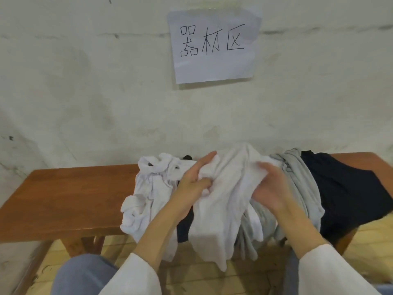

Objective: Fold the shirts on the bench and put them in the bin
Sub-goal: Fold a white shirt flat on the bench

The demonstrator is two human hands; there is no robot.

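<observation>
Wooden bench (70, 194) against stained white wall (85, 92); paper sign (214, 45) above. Shirt heap (304, 184) on bench, centre to right. Left hand (193, 184) and right hand (274, 188), fingers curled, grip white shirt (225, 201) hanging over near edge.

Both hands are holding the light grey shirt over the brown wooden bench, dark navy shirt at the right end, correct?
No. The head view shows the left hand and right hand holding the white fabric shirt, not the light grey shirt beside it. It is over the brown wooden bench, with the dark navy shirt at the right end.
</observation>
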